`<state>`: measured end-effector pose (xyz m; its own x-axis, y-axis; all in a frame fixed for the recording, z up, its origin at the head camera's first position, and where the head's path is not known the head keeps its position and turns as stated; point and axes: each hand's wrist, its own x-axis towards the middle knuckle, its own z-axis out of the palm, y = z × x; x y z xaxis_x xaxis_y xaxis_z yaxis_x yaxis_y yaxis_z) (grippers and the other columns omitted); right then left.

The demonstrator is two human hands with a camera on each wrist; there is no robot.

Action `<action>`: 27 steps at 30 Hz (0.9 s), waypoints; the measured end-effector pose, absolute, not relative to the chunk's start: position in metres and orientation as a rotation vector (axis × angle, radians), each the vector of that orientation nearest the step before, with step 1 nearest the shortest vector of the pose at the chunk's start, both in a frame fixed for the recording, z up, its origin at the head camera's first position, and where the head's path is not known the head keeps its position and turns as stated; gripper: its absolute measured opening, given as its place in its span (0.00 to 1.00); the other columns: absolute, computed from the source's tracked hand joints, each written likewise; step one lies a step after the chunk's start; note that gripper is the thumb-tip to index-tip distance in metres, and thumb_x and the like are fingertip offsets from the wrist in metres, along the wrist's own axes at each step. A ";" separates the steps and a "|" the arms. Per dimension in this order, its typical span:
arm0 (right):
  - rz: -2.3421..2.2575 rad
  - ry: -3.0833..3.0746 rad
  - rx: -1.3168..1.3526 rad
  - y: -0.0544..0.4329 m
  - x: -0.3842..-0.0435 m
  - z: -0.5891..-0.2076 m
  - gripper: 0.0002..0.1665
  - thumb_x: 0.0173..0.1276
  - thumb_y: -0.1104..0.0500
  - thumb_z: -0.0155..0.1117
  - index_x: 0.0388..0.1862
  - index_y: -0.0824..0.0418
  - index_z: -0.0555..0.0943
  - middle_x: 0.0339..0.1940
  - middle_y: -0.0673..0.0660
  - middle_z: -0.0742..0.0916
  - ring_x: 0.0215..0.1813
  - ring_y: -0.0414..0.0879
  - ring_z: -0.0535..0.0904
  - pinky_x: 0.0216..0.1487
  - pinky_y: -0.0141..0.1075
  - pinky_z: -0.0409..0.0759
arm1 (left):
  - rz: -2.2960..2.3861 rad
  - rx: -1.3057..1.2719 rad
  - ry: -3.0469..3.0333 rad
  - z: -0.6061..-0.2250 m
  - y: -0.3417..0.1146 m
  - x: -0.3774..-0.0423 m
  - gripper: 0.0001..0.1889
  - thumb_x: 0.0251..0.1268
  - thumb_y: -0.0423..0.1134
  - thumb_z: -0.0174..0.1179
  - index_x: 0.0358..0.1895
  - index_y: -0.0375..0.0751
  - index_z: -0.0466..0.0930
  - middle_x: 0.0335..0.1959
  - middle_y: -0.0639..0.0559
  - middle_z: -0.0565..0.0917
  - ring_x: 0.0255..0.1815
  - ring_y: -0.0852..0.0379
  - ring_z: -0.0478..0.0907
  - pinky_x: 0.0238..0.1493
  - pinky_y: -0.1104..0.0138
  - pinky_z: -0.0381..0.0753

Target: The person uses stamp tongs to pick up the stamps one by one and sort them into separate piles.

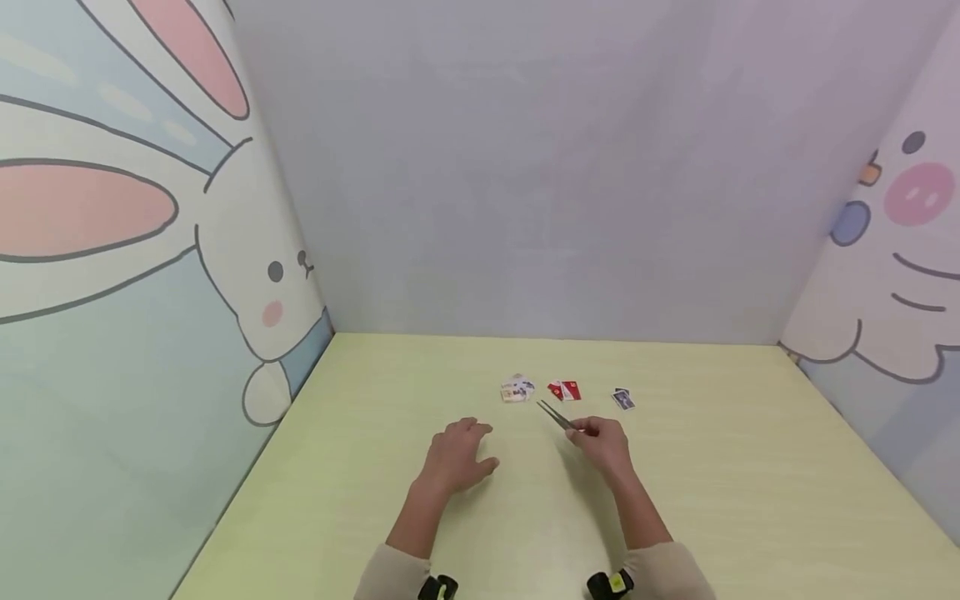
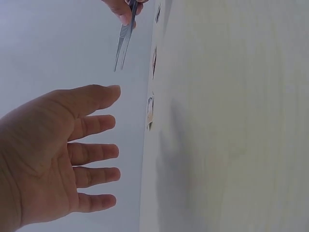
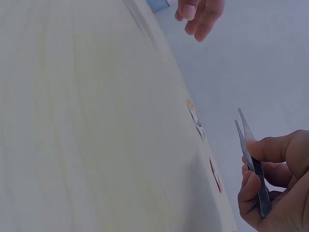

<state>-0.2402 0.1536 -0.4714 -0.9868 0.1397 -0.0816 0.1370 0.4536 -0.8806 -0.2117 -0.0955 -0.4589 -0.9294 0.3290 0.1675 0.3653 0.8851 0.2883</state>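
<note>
Metal tweezers (image 1: 555,414) are pinched between the thumb and fingers of my right hand (image 1: 602,442), their tips slightly apart with nothing between them. In the right wrist view the tweezers (image 3: 250,150) point away from the palm. My left hand (image 1: 456,457) hovers over the table with its fingers spread and nothing in it; the left wrist view shows its palm (image 2: 43,164). Beyond the hands lie three small groups of cards: a pale printed pile (image 1: 517,389), red and white cards (image 1: 565,390) in the middle, and dark cards (image 1: 623,399) at the right.
The pale yellow table (image 1: 360,467) runs back to a plain grey wall (image 1: 525,167). A panel with a cartoon rabbit (image 1: 247,250) stands along the left side, and another cartoon panel (image 1: 885,275) along the right.
</note>
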 end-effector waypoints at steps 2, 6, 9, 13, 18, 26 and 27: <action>1.638 -2.656 -0.262 0.155 -0.233 -0.472 0.11 0.59 0.64 0.65 0.40 0.69 0.83 0.28 0.56 0.79 0.31 0.48 0.70 0.28 0.35 0.68 | -0.489 -0.552 -2.935 -0.459 -0.094 -0.208 0.24 0.54 0.50 0.64 0.53 0.42 0.77 0.54 0.41 0.75 0.55 0.42 0.72 0.43 0.49 0.74; 1.642 -2.624 -0.248 0.159 -0.225 -0.471 0.11 0.60 0.64 0.64 0.40 0.69 0.83 0.27 0.56 0.78 0.28 0.47 0.70 0.25 0.35 0.70 | -0.483 -0.534 -2.918 -0.457 -0.094 -0.202 0.24 0.54 0.50 0.65 0.53 0.42 0.78 0.54 0.41 0.75 0.54 0.43 0.72 0.43 0.49 0.74; 1.632 -2.611 -0.247 0.162 -0.221 -0.467 0.11 0.61 0.64 0.64 0.41 0.69 0.83 0.27 0.57 0.79 0.27 0.46 0.71 0.24 0.35 0.71 | -0.489 -0.510 -2.900 -0.454 -0.098 -0.198 0.24 0.53 0.49 0.66 0.52 0.42 0.78 0.53 0.41 0.75 0.54 0.43 0.72 0.43 0.49 0.74; 1.602 -2.611 -0.269 0.163 -0.215 -0.466 0.12 0.61 0.63 0.64 0.42 0.69 0.83 0.28 0.56 0.79 0.29 0.47 0.71 0.26 0.36 0.70 | -0.527 -0.491 -2.885 -0.453 -0.104 -0.193 0.24 0.53 0.47 0.66 0.52 0.41 0.78 0.54 0.40 0.75 0.55 0.42 0.71 0.44 0.48 0.74; 1.579 -2.603 -0.268 0.165 -0.205 -0.466 0.13 0.59 0.63 0.65 0.40 0.70 0.83 0.28 0.56 0.79 0.33 0.49 0.70 0.29 0.37 0.68 | -0.604 -0.467 -2.870 -0.453 -0.109 -0.187 0.23 0.53 0.46 0.66 0.52 0.40 0.78 0.55 0.39 0.75 0.56 0.41 0.70 0.46 0.46 0.72; 1.539 -2.584 -0.301 0.175 -0.192 -0.470 0.14 0.58 0.62 0.67 0.40 0.70 0.83 0.28 0.55 0.80 0.31 0.46 0.70 0.27 0.35 0.69 | -0.615 -0.449 -2.837 -0.458 -0.115 -0.178 0.23 0.53 0.46 0.66 0.51 0.40 0.79 0.54 0.39 0.75 0.56 0.41 0.70 0.45 0.46 0.73; 1.541 -2.580 -0.303 0.176 -0.191 -0.470 0.14 0.58 0.62 0.66 0.41 0.70 0.83 0.28 0.55 0.80 0.31 0.47 0.70 0.27 0.35 0.69 | -0.613 -0.447 -2.826 -0.457 -0.117 -0.177 0.22 0.52 0.46 0.67 0.51 0.40 0.79 0.54 0.39 0.75 0.56 0.41 0.71 0.45 0.46 0.73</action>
